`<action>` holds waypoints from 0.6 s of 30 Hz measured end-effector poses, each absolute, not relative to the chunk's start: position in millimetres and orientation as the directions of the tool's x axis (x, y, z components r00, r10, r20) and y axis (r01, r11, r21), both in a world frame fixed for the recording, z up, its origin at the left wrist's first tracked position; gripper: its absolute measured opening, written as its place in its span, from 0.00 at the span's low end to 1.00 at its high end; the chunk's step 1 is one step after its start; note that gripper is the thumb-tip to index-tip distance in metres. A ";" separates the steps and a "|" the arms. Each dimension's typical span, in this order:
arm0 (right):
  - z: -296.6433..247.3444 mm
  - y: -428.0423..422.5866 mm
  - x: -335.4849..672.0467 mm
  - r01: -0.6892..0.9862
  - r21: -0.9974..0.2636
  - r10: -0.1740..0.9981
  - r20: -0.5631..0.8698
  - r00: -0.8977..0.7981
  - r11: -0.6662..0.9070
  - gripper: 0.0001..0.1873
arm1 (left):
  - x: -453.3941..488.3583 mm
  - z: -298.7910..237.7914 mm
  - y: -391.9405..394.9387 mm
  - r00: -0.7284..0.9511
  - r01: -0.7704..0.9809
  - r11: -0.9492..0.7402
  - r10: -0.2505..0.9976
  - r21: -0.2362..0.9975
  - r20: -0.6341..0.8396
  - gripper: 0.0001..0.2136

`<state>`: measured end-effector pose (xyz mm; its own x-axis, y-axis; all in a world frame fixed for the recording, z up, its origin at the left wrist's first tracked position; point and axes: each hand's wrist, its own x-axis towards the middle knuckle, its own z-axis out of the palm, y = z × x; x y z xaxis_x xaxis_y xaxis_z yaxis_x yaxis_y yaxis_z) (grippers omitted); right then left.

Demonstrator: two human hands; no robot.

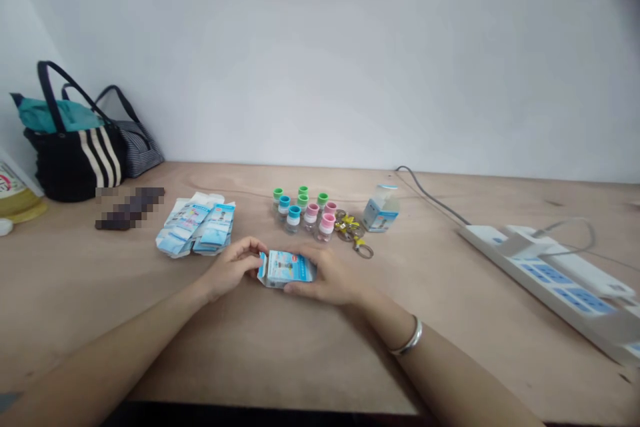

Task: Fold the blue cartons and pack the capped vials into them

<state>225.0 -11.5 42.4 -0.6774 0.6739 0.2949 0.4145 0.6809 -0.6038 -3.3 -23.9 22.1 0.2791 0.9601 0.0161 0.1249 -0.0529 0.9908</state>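
A small blue-and-white cardboard box (290, 267) lies on its side near the middle of the table. My right hand (327, 275) grips its right end, with the thumb along the near side. At the left end, my left hand (234, 269) holds the end flap with bent fingers; part of this grip is hidden. Flattened boxes of the same print (197, 223) are piled to the left. Beyond my hands stand several small clear bottles (303, 210) with green, blue and pink tops. Beside them lie metal key rings with yellow parts (353, 230).
Another box (381, 210) stands upright with its top open. White power strips (550, 280) with a grey cable (435, 195) lie at the right. Bags (83, 147), a bottle of yellow liquid (17, 193) and a blurred-out dark object (131, 208) are at the left.
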 end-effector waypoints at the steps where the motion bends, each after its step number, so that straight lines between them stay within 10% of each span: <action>1: 42.7 -11.5 225.2 0.416 -0.605 0.675 0.289 -0.679 0.678 0.29 | -3.1 22.3 -24.0 0.275 0.121 -0.043 0.961 0.992 0.008 0.09; 18: 44.2 -13.3 222.4 0.386 -0.585 0.641 0.324 -0.696 0.713 0.31 | -2.7 12.1 -23.3 0.292 -0.006 0.019 0.956 1.000 -0.016 0.16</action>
